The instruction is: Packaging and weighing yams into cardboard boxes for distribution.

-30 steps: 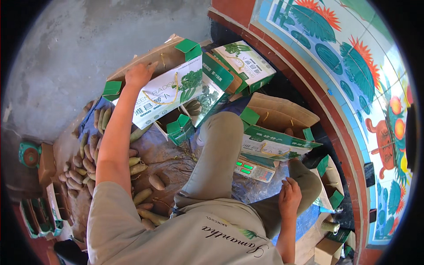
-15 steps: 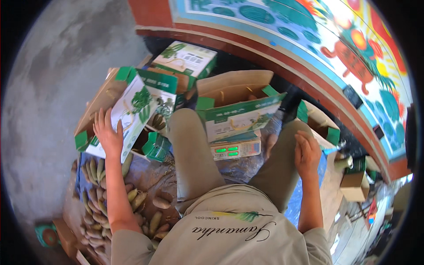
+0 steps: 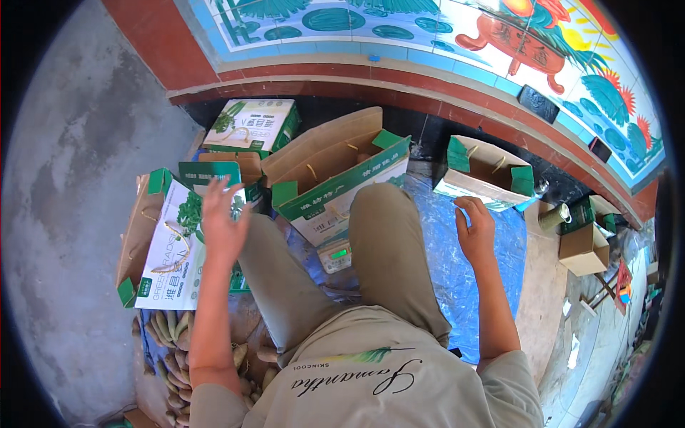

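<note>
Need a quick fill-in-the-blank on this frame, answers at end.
The left hand and right hand both hold ____.
The plastic sheet on the floor is ____.
The scale has a display glowing ____.
Loose vegetables lie at the picture's lower ____.

Missing words: nothing; blue; green; left.

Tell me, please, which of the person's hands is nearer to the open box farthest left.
Left. The left hand is raised at the right edge of that open box; the right hand is well off rightward, past the scale.
</note>
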Available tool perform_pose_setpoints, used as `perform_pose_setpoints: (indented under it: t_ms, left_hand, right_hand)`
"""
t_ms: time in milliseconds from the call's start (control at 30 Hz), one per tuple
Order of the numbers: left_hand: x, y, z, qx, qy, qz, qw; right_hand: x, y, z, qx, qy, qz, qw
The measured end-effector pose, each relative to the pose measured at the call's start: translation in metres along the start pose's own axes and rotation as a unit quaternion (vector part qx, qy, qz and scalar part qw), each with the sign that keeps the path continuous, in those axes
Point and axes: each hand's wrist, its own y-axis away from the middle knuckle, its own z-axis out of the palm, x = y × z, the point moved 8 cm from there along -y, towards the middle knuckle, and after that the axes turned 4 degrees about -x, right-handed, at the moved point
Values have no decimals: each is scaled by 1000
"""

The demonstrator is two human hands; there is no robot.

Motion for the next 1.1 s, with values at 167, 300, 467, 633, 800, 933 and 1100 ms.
perform_pose_setpoints:
  t_ms: [167, 300, 467, 633, 800, 933, 1100]
  left_hand:
    - [41, -25, 53, -72, 74, 57, 993]
    - [42, -27, 104, -232, 132, 2, 964]
    - [29, -20, 150, -365, 121, -43, 922]
    - [7, -12, 164, -354, 57, -97, 928]
    - [6, -12, 166, -339, 52, -97, 934]
    - [4, -14, 166, -313, 43, -76, 946]
    - [12, -15, 161, -289, 33, -55, 955]
  right_hand:
    - [-21, -50, 39, -13, -46, -67, 997]
    - [-42, -96, 78, -26, -80, -128, 988]
    - [-63, -146, 144, -31, -56, -169, 984]
    - [-55, -185, 213, -48, 16, -186, 981]
    - [-44, -197, 262, -150, 182, -204, 950]
    - [-32, -198, 286, -265, 180, -119, 940]
    - [-41, -172, 278, -250, 250, -204, 913]
